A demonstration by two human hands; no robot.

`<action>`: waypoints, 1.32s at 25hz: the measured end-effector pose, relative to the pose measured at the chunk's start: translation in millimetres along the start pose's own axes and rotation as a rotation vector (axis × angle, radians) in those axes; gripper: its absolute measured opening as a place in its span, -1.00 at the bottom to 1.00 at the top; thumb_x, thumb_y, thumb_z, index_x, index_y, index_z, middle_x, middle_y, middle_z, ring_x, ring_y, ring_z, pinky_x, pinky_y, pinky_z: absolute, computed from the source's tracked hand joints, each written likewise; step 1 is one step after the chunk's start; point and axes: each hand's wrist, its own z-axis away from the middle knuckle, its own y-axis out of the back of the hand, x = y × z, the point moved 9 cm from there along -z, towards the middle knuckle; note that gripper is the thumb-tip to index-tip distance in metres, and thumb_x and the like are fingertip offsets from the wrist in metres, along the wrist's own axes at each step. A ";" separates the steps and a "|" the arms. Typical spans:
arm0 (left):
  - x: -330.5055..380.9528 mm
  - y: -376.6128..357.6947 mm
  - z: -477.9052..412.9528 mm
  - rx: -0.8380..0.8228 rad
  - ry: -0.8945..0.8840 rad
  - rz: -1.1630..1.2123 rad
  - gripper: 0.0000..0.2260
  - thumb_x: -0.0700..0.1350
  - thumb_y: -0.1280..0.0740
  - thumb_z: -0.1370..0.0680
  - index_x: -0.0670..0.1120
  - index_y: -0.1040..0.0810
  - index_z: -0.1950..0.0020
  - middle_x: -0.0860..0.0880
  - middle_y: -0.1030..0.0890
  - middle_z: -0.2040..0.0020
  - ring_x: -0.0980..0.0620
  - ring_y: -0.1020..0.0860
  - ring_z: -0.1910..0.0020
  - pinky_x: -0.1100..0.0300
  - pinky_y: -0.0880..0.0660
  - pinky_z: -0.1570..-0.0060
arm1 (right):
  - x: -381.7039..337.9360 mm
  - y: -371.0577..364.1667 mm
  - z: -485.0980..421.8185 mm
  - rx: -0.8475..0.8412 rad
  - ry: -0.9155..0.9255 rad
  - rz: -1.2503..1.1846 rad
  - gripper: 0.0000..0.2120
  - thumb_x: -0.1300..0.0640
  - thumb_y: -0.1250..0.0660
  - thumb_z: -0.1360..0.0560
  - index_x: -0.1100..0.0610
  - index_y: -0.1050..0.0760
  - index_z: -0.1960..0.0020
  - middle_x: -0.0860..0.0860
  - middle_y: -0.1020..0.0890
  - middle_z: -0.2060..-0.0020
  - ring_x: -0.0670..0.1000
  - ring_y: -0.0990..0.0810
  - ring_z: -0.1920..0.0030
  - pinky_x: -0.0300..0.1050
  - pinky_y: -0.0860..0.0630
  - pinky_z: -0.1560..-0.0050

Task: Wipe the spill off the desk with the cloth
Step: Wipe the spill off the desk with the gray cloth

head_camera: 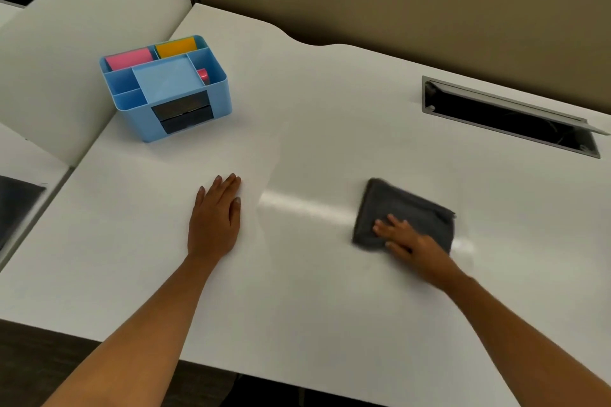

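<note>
A folded dark grey cloth (pixel 398 205) lies flat on the white desk (pixel 297 291), right of centre. My right hand (pixel 408 239) presses down on its near half with the fingers spread; both are slightly blurred. A shiny wet streak (pixel 304 206) runs across the desk to the left of the cloth, and a small bright patch (pixel 463 245) shows at its right edge. My left hand (pixel 216 218) rests palm down on the desk left of the streak, fingers together, holding nothing.
A light blue desk organizer (pixel 165 89) with pink and orange sticky notes stands at the back left. An open cable slot (pixel 509 117) with a metal flap is at the back right. Partition panels (pixel 380 3) border the desk's back and left.
</note>
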 end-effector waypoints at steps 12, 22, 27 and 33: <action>2.8 0.2 -1.2 0.013 -0.014 -0.011 -0.63 -0.17 -0.16 -0.63 -0.10 -0.35 -0.45 -0.08 -0.39 -0.46 -0.06 -0.25 -0.49 -0.02 -0.05 -0.50 | -81.2 -87.4 33.1 -0.011 0.181 0.002 -0.61 0.00 -0.10 -0.62 0.01 -0.29 -0.43 -0.12 -0.33 -0.42 -0.12 -0.06 -0.51 -0.20 0.11 -0.51; 11.6 1.7 0.1 0.027 -0.010 -0.039 -0.63 -0.19 -0.15 -0.63 -0.14 -0.34 -0.45 -0.12 -0.39 -0.45 -0.11 -0.26 -0.49 -0.08 -0.07 -0.49 | 48.2 13.2 37.9 0.366 -0.464 -0.137 -0.62 0.06 -0.21 -0.59 -0.07 -0.34 -0.39 0.00 -0.23 -0.48 0.08 -0.07 -0.50 -0.17 -0.09 -0.38; 17.4 -1.2 -1.0 0.003 -0.041 -0.023 -0.62 -0.16 -0.10 -0.63 -0.09 -0.33 -0.47 -0.08 -0.38 -0.46 -0.09 -0.25 -0.49 -0.08 -0.07 -0.50 | -54.2 -58.3 7.4 0.195 -0.079 -0.080 -0.61 0.05 -0.15 -0.61 0.03 -0.31 -0.42 -0.12 -0.28 -0.43 -0.07 -0.04 -0.51 -0.19 0.07 -0.51; 70.2 -14.4 -1.3 -0.091 -0.245 0.012 -0.57 0.03 -0.03 -0.63 -0.04 -0.31 -0.48 0.02 -0.34 -0.48 0.00 -0.22 -0.50 -0.02 -0.09 -0.50 | -38.0 -50.9 58.4 0.085 0.171 0.158 -0.62 -0.01 -0.09 -0.61 0.05 -0.37 -0.38 -0.09 -0.42 -0.36 0.01 -0.28 -0.44 -0.16 0.05 -0.50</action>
